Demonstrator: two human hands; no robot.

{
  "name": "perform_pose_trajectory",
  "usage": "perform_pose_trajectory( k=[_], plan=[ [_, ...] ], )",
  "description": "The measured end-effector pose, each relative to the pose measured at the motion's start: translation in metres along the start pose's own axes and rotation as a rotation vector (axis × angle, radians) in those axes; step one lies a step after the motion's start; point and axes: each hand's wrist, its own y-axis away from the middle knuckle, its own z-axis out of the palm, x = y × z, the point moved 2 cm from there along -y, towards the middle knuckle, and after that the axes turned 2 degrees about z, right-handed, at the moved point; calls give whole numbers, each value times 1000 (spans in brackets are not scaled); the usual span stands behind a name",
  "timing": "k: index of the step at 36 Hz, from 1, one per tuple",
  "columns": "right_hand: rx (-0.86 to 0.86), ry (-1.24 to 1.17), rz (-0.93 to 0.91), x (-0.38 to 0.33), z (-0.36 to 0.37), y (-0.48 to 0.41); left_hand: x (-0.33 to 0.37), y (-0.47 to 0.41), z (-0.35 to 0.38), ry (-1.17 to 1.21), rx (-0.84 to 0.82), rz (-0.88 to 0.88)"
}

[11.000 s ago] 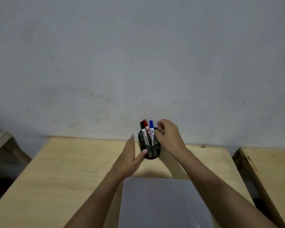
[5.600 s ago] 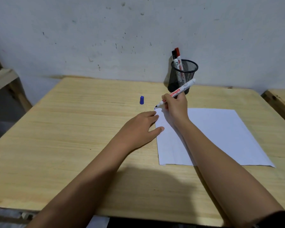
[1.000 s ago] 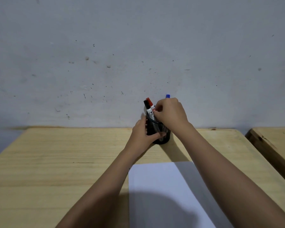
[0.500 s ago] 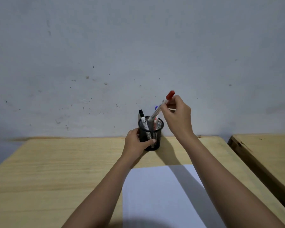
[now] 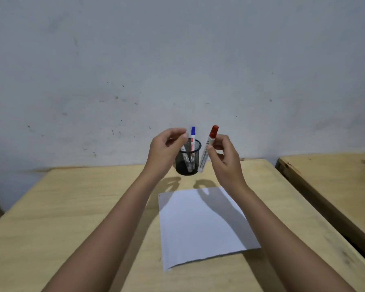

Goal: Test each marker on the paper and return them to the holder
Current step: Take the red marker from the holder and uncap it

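Observation:
A black mesh holder (image 5: 188, 163) stands at the far edge of the wooden table (image 5: 72, 207), near the wall. A blue-capped marker (image 5: 192, 137) sticks up out of it, and a second marker lies slanted inside, its cap hidden behind my left hand. My right hand (image 5: 223, 159) grips a red-capped marker (image 5: 208, 150), upright and capped, just right of the holder and above the table. My left hand (image 5: 167, 150) hovers raised at the holder's left rim, fingers curled and apart, holding nothing. A white sheet of paper (image 5: 200, 224) lies below both hands.
A grey, scuffed wall rises directly behind the table. A second wooden table (image 5: 333, 186) stands at the right, across a narrow dark gap. Bare wood lies left of the paper.
My right hand has lifted the red marker fully out of the holder and drawn it toward me. My left hand has let go of the holder and risen beside it.

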Motion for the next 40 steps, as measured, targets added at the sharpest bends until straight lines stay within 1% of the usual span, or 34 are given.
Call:
perform_pose_trajectory(
  k=[3, 9, 14, 18, 21, 24, 27, 29, 32, 34, 36, 38, 40],
  plan=[
    [-51, 36, -27, 1, 2, 15, 20, 11, 4, -29, -94, 88],
    [-171, 137, -107, -4, 4, 33, 27, 31, 8, -222, -196, 213],
    [-232, 185, -103, -8, 0, 33, 31, 31, -1, -283, -144, 273],
    [-272, 130, -68, -19, -9, 25, 34, 33, -9, -197, -31, 251],
    [-311, 3, 69, -18, -19, 20, 28, 38, -16, -82, 45, 188],
    [-284, -120, 138, -18, -27, 19, 15, 44, -21, 9, 115, 102],
    [-198, -296, 216, -18, -30, 20, 3, 52, -21, 126, 166, 11],
    [-128, -412, 279, -17, -30, 22, -3, 58, -18, 181, 186, -19],
    [-3, -678, 419, -13, -21, 28, -9, 65, -12, 245, 195, -44],
    [70, -823, 489, -11, -14, 31, -12, 67, -8, 261, 192, -58],
    [117, -928, 519, -8, -8, 33, -14, 68, -4, 244, 176, -65],
    [135, -946, 542, -7, -4, 34, -17, 67, -4, 210, 162, -67],
    [125, -915, 549, -7, -1, 33, -19, 66, -7, 163, 161, -65]
  ],
)
